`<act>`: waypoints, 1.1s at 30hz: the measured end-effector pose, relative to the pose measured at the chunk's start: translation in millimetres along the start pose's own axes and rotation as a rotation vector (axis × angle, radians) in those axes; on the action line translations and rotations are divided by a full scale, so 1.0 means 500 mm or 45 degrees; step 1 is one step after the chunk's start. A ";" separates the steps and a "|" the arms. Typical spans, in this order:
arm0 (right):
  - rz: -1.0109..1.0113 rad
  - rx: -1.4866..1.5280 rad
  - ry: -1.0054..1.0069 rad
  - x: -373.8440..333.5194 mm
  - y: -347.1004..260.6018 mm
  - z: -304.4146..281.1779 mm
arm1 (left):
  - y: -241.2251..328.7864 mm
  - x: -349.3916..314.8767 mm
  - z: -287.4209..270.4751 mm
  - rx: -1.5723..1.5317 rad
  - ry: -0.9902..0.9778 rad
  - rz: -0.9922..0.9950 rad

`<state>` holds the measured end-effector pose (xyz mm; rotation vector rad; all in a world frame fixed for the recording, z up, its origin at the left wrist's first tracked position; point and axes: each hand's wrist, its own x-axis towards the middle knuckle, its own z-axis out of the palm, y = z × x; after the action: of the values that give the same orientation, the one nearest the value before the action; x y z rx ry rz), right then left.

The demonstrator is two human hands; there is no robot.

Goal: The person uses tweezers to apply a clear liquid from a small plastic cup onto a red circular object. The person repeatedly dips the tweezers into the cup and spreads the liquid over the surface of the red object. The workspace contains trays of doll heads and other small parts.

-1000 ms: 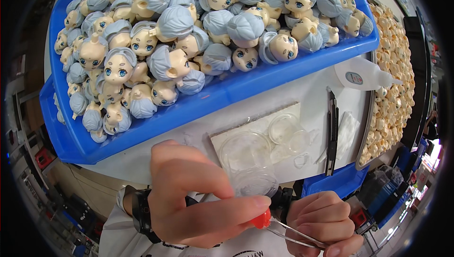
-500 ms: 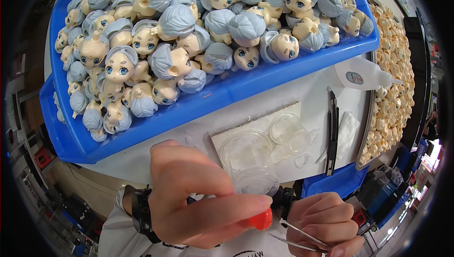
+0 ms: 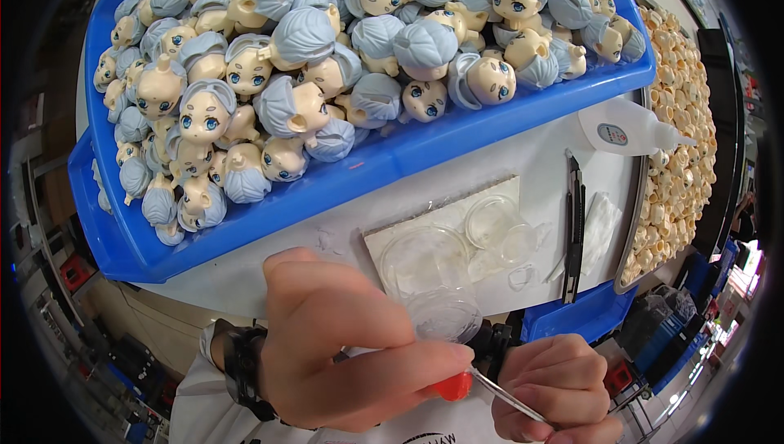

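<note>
Pinched between the thumb and finger of my left hand (image 3: 339, 346) is a small, glossy red piece (image 3: 454, 387), mostly covered by the fingers. My right hand (image 3: 559, 387) is closed round metal tweezers (image 3: 510, 399). The tweezer tips meet at the edge of the red piece, and I cannot tell whether anything is between them. Just beyond my hands, several clear round plastic cups (image 3: 425, 260) stand on and against a pale flat block (image 3: 502, 191).
A blue tray (image 3: 392, 162) heaped with blue-haired doll heads (image 3: 306, 36) fills the far side. To the right are a white squeeze bottle (image 3: 616, 130), a black craft knife (image 3: 575, 228), a crumpled white tissue (image 3: 603, 224) and a metal tray (image 3: 635, 232) of small beige parts (image 3: 674, 142).
The tweezer tips have drawn together and moved left to the red piece. My left hand has shifted only slightly, still pinching it.
</note>
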<state>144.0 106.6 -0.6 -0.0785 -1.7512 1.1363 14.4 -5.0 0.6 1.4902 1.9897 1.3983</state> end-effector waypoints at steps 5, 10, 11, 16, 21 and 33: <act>0.059 0.001 0.088 0.002 -0.011 -0.004 | -0.001 0.005 -0.013 0.022 -0.056 -0.042; 0.094 0.071 -0.001 0.004 -0.004 0.000 | -0.003 0.001 -0.007 0.016 -0.022 -0.056; 0.083 0.079 -0.002 0.003 -0.002 0.001 | -0.003 0.000 -0.008 0.023 -0.017 -0.061; 0.021 0.011 0.019 0.010 -0.012 -0.002 | 0.003 0.014 -0.006 -0.006 -0.038 -0.045; 0.050 0.125 -0.008 0.001 -0.001 0.001 | -0.001 0.004 -0.013 0.072 -0.036 -0.120; 0.068 0.119 -0.105 -0.003 -0.005 -0.022 | -0.001 0.006 -0.010 0.091 0.000 -0.038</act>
<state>154.2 111.5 0.9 -0.0220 -1.7747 1.2740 9.5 -4.9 3.6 1.4836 2.0733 1.3282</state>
